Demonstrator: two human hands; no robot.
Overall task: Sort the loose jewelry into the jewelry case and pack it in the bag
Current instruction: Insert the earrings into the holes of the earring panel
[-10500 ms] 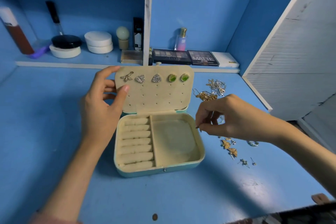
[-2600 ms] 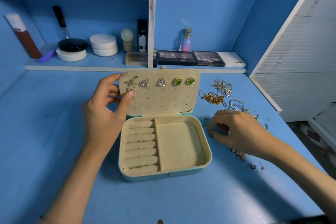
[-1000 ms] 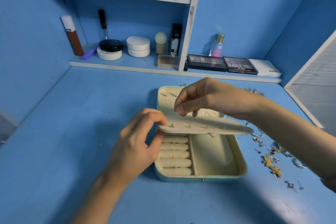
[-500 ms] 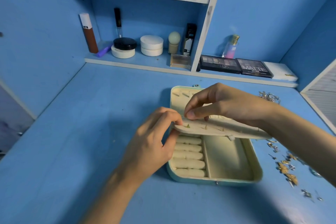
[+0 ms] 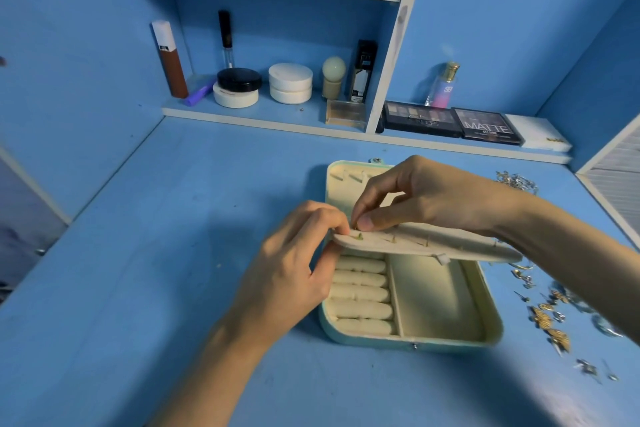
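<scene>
The pale green jewelry case [image 5: 408,340] lies open on the blue desk, with cream ring rolls and an empty tray inside. Its cream earring panel [image 5: 426,243] is folded down flat over the case, earring posts sticking up through it. My left hand [image 5: 287,274] pinches the panel's left end. Above that end, my right hand [image 5: 415,198] pinches something tiny at a post; the item itself is hidden by the fingertips. Loose gold and silver jewelry [image 5: 550,319] is scattered right of the case, with a tangle of chains [image 5: 516,180] farther back.
A low shelf [image 5: 277,121] along the back wall carries cosmetics jars, bottles and eyeshadow palettes [image 5: 450,121]. A white slatted panel [image 5: 616,177] borders the desk on the right. Bare blue desk stretches to the left and front of the case.
The earring panel, upright 2.6 s ago, now lies folded down. My right hand left the loose jewelry and works at the panel's back. In the last second the hands barely shifted; the camera moved.
</scene>
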